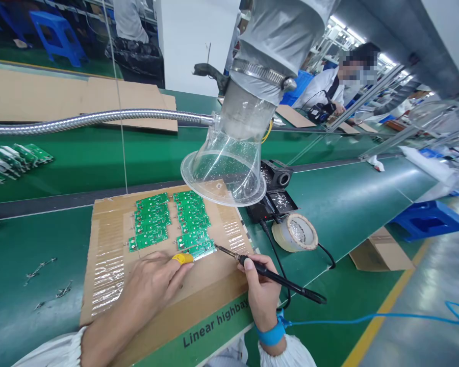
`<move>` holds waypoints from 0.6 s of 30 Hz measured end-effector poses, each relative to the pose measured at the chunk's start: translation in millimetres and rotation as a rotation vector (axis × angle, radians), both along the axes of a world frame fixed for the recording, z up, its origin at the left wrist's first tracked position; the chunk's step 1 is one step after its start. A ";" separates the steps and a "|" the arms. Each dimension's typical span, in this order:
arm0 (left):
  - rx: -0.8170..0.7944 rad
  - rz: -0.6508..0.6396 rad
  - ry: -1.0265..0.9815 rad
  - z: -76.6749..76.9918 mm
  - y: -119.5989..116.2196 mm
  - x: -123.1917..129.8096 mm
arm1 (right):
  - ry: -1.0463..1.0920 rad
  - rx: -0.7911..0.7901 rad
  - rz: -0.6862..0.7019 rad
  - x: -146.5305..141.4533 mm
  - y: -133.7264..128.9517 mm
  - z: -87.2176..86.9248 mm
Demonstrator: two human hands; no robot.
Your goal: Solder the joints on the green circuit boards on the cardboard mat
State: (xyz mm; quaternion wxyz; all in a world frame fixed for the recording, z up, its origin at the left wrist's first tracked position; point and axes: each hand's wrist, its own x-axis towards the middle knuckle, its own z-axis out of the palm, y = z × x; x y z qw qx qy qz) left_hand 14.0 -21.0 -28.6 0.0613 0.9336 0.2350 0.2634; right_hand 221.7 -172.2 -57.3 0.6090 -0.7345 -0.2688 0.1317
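A: What's on the green workbench [34, 244]?
B: A cardboard sheet [107, 275] carrying two columns of green circuit boards [153, 221], with a clear fume hood [222, 173] above its far edge.
A: And the hands?
B: Both are over the sheet's near part. The left hand [149, 288], fingers half curled, has a yellow finger cot [182, 258] touching the nearest board [201, 250]. The right hand [258, 290] closes around a soldering iron [270, 272], its tip just beside that board.
A: Past the sheet?
B: To its right, a black tray [265, 213] holds silver solder scraps [281, 200].
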 end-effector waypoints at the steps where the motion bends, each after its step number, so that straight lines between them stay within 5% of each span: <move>1: 0.007 -0.003 0.009 1.2 0.3 0.6 | -0.008 -0.005 0.005 0.2 -0.3 -0.5; 18: 0.052 0.049 0.051 0.1 0.0 9.1 | -0.044 -0.048 0.037 1.2 1.3 1.6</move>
